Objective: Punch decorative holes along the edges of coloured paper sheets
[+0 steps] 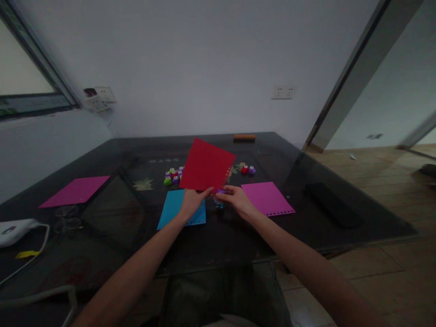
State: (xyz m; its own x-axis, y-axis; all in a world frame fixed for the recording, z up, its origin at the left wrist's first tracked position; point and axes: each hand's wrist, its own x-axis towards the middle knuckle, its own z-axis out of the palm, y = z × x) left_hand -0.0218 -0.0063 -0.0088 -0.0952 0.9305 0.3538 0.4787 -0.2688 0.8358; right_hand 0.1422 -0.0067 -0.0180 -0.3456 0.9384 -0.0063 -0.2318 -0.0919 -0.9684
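Observation:
My left hand (193,201) pinches the lower edge of a red sheet of paper (207,164), which is raised and tilted above the table. A row of holes runs along the sheet's right edge. My right hand (237,200) is closed on a small purple hole punch (220,192) at the sheet's lower right corner, partly hidden by the fingers. Below the left hand lies a blue sheet (166,211) with holes along its near edge. Small blue bits (218,204) are scattered under the right hand. A pink sheet (267,197) with a holed near edge lies to the right.
Several one-eyed colourful punches (173,175) cluster behind the blue sheet; a red one (244,170) and a purple one (252,170) stand farther right. Another pink sheet (76,190), glasses (68,220) and a white device (17,230) lie left. A black phone-like slab (332,204) lies right.

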